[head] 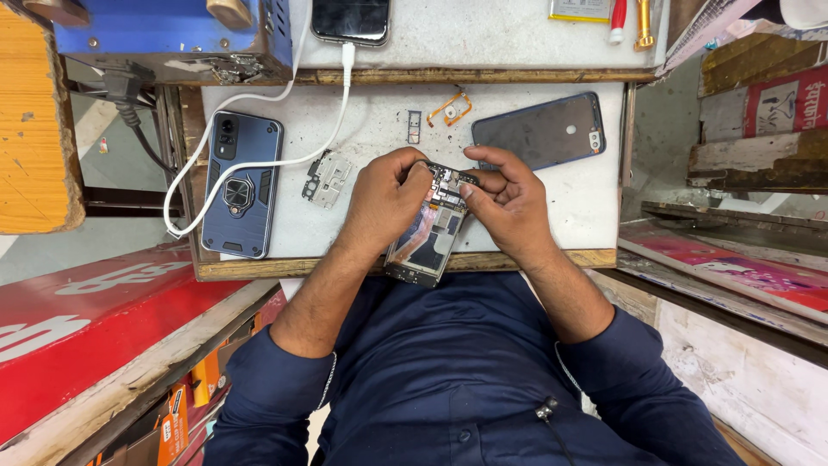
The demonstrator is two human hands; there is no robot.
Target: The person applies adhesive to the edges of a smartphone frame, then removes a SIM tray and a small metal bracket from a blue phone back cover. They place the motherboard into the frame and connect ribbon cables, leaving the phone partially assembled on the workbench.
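Holding an opened phone with its back off, both hands are working over the near edge of the white bench top. Left hand is gripping the phone's left side, fingers curled together around the upper edge. Right hand is pinching at the top of the exposed board, thumb and forefinger closed on it; what sits between the tips is too small to tell. Phone's lower end is hanging past the bench's wooden lip, tilted toward the person. Lying flat behind the right hand: a dark back cover. Left of the hands: a small metal shield plate, then a blue phone in a ring case with a white cable crossing it. A SIM tray and an orange flex part are sitting further back.
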